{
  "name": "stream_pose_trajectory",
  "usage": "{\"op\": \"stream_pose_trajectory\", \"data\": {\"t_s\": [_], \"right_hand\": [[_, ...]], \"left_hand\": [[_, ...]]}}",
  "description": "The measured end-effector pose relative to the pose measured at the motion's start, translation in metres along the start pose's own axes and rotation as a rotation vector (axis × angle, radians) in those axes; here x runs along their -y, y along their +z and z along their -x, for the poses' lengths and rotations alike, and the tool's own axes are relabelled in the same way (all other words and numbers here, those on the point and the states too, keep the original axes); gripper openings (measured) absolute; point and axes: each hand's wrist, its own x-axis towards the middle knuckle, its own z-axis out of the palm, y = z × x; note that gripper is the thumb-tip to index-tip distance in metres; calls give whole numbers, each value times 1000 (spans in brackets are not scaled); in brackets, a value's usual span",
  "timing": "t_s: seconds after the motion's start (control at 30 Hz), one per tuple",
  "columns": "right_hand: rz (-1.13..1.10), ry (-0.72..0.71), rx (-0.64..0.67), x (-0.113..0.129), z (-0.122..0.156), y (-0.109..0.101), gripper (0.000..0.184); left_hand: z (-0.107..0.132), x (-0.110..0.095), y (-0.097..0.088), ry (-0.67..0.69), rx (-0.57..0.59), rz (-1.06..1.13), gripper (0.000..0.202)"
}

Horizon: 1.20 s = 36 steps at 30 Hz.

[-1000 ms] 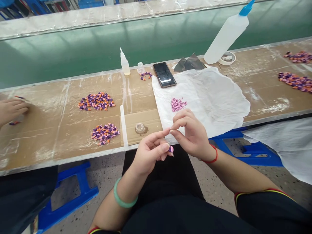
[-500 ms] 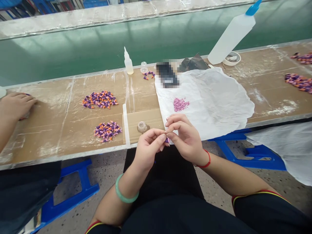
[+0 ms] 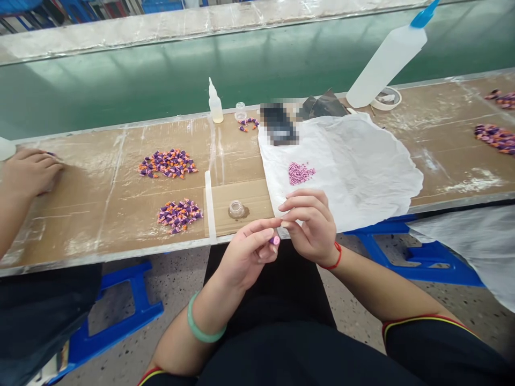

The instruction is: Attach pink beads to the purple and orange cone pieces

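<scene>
My left hand (image 3: pixel 251 249) is closed on a small purple-and-pink piece (image 3: pixel 275 240), its pink round end facing right. My right hand (image 3: pixel 309 225) meets the left fingertips, thumb and index finger pinched together; whatever is between them is too small to make out. Just beyond the hands lies a heap of tiny pink beads (image 3: pixel 301 173) on a white cloth (image 3: pixel 358 177). A small clear round dish (image 3: pixel 236 208) sits left of the cloth on a cardboard piece (image 3: pixel 257 195). Two piles of purple, orange and pink pieces, a far pile (image 3: pixel 169 163) and a near pile (image 3: pixel 179 215), lie further left.
At the back stand a small dropper bottle (image 3: pixel 215 102) and a large tilted white bottle (image 3: pixel 388 64) beside a tape roll (image 3: pixel 388 99). A blurred dark object (image 3: pixel 277 123) lies on the cloth's edge. Another person's hand (image 3: pixel 34 170) rests at far left. Blue stools (image 3: pixel 132 305) stand below.
The left thumb has shifted, so the pink end of the small piece now shows more. My right fingers have drawn slightly right, still touching the left fingertips. The view shifts slightly.
</scene>
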Motion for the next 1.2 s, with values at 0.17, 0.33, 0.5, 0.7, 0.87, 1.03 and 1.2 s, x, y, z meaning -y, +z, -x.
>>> {"op": "stream_pose_trajectory", "data": {"t_s": [0.17, 0.33, 0.5, 0.7, 0.87, 1.03, 1.2], "right_hand": [[76, -38, -31, 0, 0, 3, 10], [81, -80, -59, -4, 4, 5, 9], [-13, 33, -83, 6, 2, 7, 14], [-582, 644, -28, 27, 2, 14, 23], [-616, 699, -91, 29, 5, 20, 22], [-487, 623, -80, 28, 5, 20, 18], [-375, 528, 58, 21, -1, 7, 9]], "left_hand": [[0, -1, 0, 1, -16, 16, 30], [1, -3, 4, -32, -12, 44, 28], [-1, -3, 6, -28, -24, 3, 30], [-8, -3, 5, 238, -156, -315, 29], [-11, 1, 4, 333, -157, -413, 31], [-8, 3, 6, 418, -180, -493, 30], [-2, -2, 5, 420, -221, -568, 25]]}}
